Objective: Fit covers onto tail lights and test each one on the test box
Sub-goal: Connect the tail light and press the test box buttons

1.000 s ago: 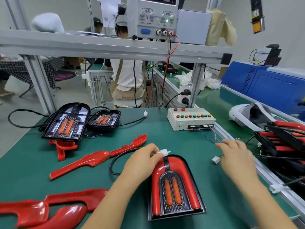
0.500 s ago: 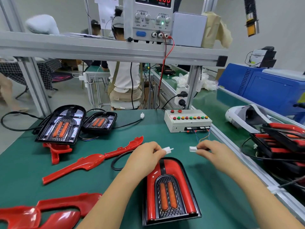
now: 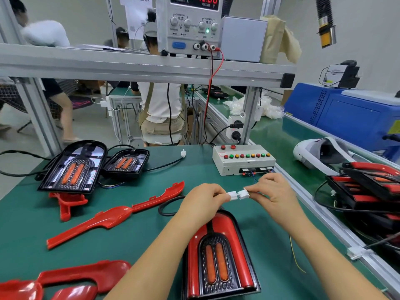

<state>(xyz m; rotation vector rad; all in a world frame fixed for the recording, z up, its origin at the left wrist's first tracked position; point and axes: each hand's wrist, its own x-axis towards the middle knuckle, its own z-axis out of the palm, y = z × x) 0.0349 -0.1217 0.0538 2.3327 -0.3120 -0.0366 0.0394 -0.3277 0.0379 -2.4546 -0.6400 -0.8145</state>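
Observation:
A tail light with its red cover fitted (image 3: 218, 260) lies on the green bench in front of me. My left hand (image 3: 202, 202) pinches the light's white plug (image 3: 232, 195) above it. My right hand (image 3: 273, 192) pinches the test box's white connector (image 3: 243, 194), and the two plugs meet end to end between my hands. The white test box (image 3: 243, 160) with its row of coloured buttons stands just behind my hands. Thin wires run from it to my right hand.
Two uncovered tail lights (image 3: 73, 167) (image 3: 126, 164) lie at the back left. Loose red covers (image 3: 114, 215) (image 3: 65, 280) lie left of me. A stack of finished lights (image 3: 368, 187) and a white headset (image 3: 320, 151) sit on the right. A power supply (image 3: 190, 24) stands on the shelf above.
My right hand picked up the test box connector at the right and brought it left. My left hand lifted the light's plug, and the two plugs now touch.

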